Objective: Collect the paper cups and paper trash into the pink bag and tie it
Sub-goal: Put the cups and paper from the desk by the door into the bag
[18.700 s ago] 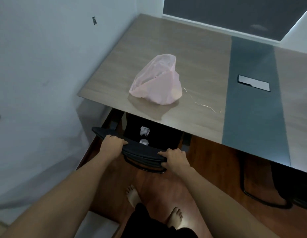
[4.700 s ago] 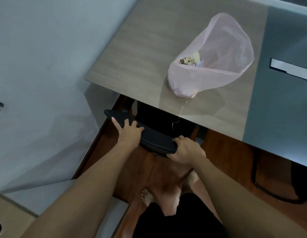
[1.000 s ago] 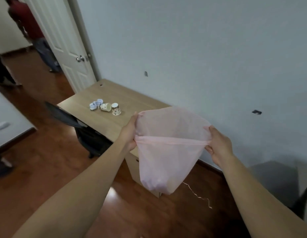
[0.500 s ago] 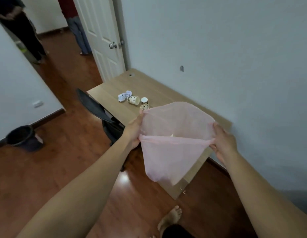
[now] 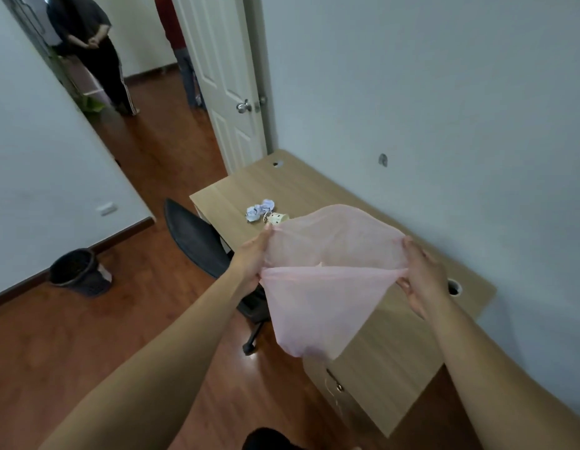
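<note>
Far left on the floor: black bin [image 5: 76, 271] beside the wall, then a dark chair [image 5: 197, 241] pushed up to the wooden desk [image 5: 314, 186]. On the desk's far part, crumpled paper [image 5: 261, 210] just beside a paper cup [image 5: 277, 218] lying on its side; possibly another cup behind the plastic, hard to tell. Grips the left edge of the pink bag [image 5: 321, 297] with the left hand [image 5: 254, 258], fingers closed on the rim. Holds the mouth stretched wide, bag hanging over the desk's near edge. Pinches the right edge with the right hand [image 5: 421, 277], thumb and fingers clamped on plastic.
</note>
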